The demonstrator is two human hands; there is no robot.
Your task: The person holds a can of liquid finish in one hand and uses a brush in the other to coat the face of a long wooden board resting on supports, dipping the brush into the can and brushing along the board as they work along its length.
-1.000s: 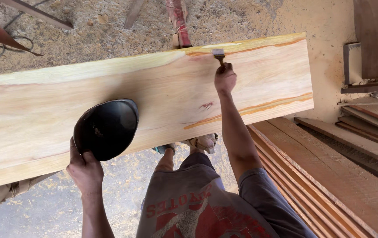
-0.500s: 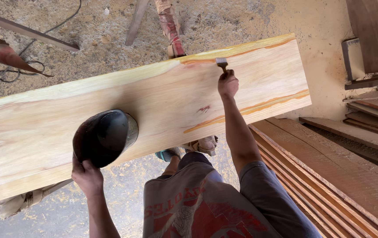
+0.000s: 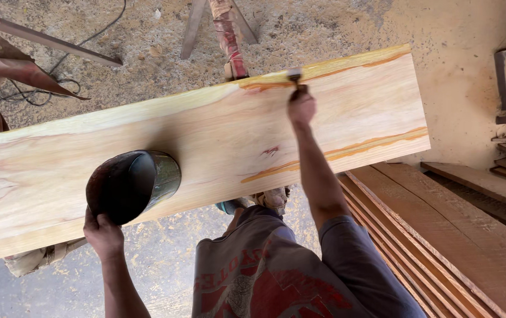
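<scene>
Brushing step: right hand [image 3: 301, 107] grips a brush [image 3: 294, 75] at the plank's [image 3: 205, 141] far edge; left hand [image 3: 104, 234] holds a tin [image 3: 132, 185]. Next likely needs re-dipping.

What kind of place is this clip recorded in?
Most likely a woodworking or carpentry yard. A long pale plank lies across supports, the ground is covered in sawdust, and darker boards are stacked at the right.

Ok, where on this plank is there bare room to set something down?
Free: the plank's left end beyond the dark tin, and the right end past the right hand with its brush. Crowded: around the tin, gripped by the left hand.
</scene>
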